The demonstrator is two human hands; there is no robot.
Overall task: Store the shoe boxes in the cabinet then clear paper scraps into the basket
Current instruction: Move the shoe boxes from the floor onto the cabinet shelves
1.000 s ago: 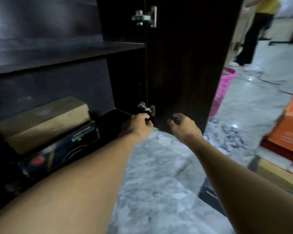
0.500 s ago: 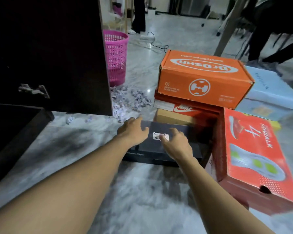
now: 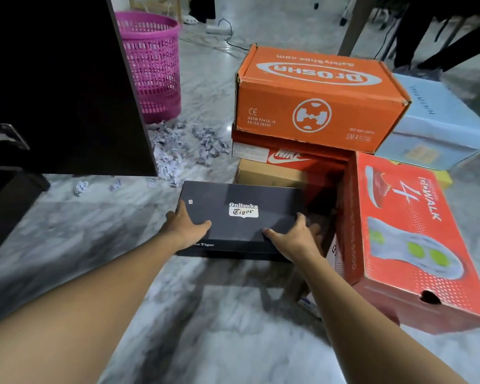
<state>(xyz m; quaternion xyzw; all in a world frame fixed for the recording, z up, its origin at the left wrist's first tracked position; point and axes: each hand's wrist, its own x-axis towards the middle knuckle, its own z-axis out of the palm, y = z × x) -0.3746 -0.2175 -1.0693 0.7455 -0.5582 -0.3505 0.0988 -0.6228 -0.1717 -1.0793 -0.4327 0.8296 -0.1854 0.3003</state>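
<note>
Two hands on the black shoe box [image 3: 261, 196].
Head view: my left hand [image 3: 187, 227] and right hand [image 3: 294, 236] clasp its near corners, thumbs over the lid; it sits just in front of the stacked boxes [image 3: 316, 106].

Left forearm [image 3: 94, 289], right forearm [image 3: 355, 311]: uncovered over entire visible length, smooth, tapering from frame edge toward narrow wrist. Left hand [image 3: 185, 228], right hand [image 3: 293, 239]: uncovered, slim fingers, knuckles faintly marked.

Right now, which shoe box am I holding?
The black Onitsuka Tiger box: left hand and right hand grip its near corners; no other box is black.
</note>
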